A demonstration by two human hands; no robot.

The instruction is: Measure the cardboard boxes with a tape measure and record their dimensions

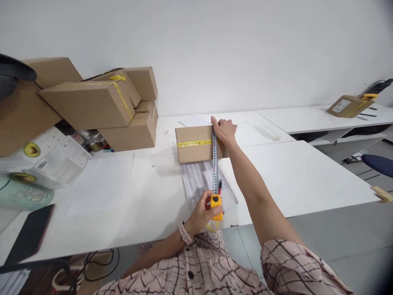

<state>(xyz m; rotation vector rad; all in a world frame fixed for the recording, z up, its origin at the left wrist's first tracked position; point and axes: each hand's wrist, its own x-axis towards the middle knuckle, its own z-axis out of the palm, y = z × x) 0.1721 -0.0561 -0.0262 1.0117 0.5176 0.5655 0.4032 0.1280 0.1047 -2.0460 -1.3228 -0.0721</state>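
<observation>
My left hand [204, 211] is closed round the yellow case of a tape measure [216, 213] near the front edge of the table. Its blade runs away from me, over the printed sheets and up along a small cardboard box [192, 152] sealed with yellow tape. At the box's far top edge, my right hand [225, 130] pinches the blade's end against the cardboard. Under the blade lie printed sheets [196, 184] with rows of figures. A pen [220, 186] rests on them just right of the blade.
Several cardboard boxes [92, 102] are stacked at the back left. A white carton [52, 155], a dark phone-like slab [30, 233] and blank paper [101, 184] lie at the left. Another box [350, 106] sits far right. A blue seat [377, 164] stands beyond the table's right end.
</observation>
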